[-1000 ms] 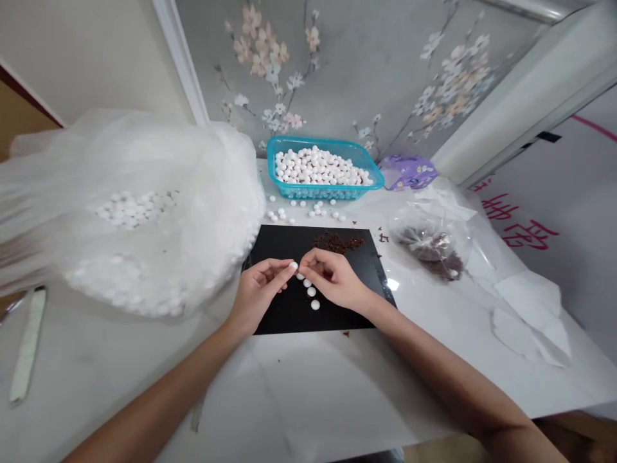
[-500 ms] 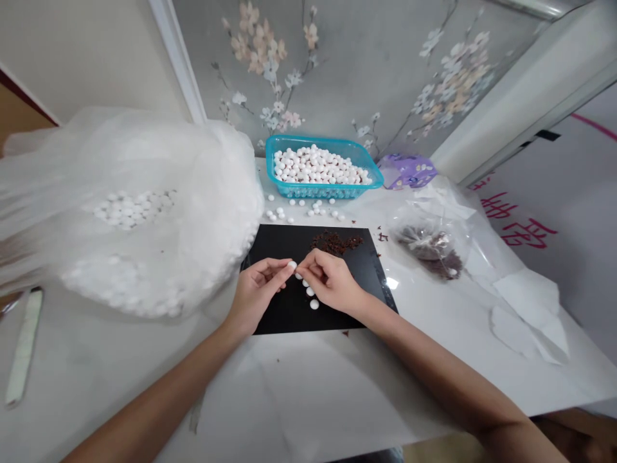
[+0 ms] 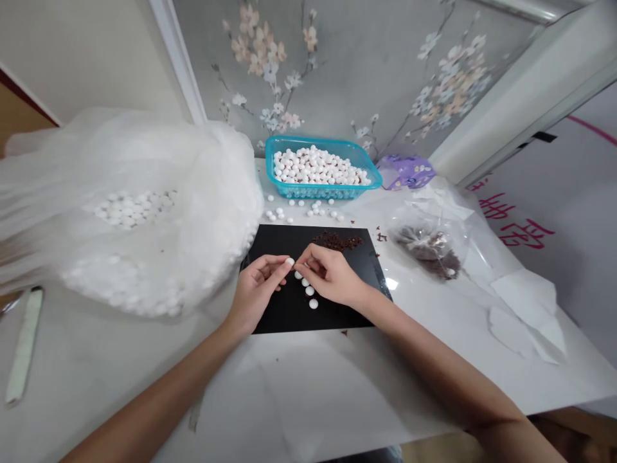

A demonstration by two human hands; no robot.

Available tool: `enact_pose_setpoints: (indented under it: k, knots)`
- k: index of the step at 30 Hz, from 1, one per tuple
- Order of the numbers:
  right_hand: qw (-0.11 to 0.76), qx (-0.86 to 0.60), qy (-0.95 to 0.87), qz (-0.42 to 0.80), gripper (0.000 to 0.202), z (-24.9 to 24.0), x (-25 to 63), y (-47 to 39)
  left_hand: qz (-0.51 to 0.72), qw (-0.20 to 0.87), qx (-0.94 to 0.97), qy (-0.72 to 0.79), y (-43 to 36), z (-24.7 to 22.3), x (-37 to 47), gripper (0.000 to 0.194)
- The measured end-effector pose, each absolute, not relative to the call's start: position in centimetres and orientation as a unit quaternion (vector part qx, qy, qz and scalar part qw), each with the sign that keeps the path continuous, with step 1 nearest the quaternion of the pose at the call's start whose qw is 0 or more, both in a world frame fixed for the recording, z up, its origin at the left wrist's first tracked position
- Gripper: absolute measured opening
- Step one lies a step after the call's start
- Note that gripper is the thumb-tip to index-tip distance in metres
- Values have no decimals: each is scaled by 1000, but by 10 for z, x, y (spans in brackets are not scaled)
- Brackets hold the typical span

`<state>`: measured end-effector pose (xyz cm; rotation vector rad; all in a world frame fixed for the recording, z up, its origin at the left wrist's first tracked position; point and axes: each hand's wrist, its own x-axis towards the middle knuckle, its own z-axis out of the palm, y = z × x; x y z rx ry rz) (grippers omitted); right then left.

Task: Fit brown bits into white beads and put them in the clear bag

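Over the black board [image 3: 284, 238], my left hand [image 3: 253, 289] pinches a small white ball [image 3: 290, 261] between thumb and fingertips. Right beside it, my right hand [image 3: 332, 276] has its thumb and index finger pressed together close to the ball; what they pinch is too small to make out. Several more white balls [image 3: 309, 291] lie in a slanting row on the board, under and beside my right fingers. Behind my right hand sits a loose heap of dark reddish-brown bits [image 3: 340, 241].
A blue plastic basket [image 3: 324, 192] full of white balls stands against the wall, with loose balls before it. Left is a large translucent bag [image 3: 207, 193] of balls. At right lie a purple packet [image 3: 407, 172], a clear bag of dark bits [image 3: 429, 251] and white sheets [image 3: 525, 296].
Both hands have shifted very slightly to the left with the ball. My right fingertips sit a touch further from the ball. The balls on the board look unmoved.
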<state>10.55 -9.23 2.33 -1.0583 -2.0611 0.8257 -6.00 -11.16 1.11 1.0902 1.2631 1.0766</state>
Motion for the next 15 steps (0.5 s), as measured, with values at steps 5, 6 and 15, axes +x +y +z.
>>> enact_pose_setpoints:
  k: [5,6,15]
  knots:
    - [339,-538,-746,199,9,25,137,-49,469,502,468,556,-110,8,-61,33]
    - [334,-583,-726,143,7,23,146,-38,463,496,474,561,-110,7,-62,33]
    - [306,-640,-696,108,6,4,183,-3,419,430,584,547,-111,-2,-62,24]
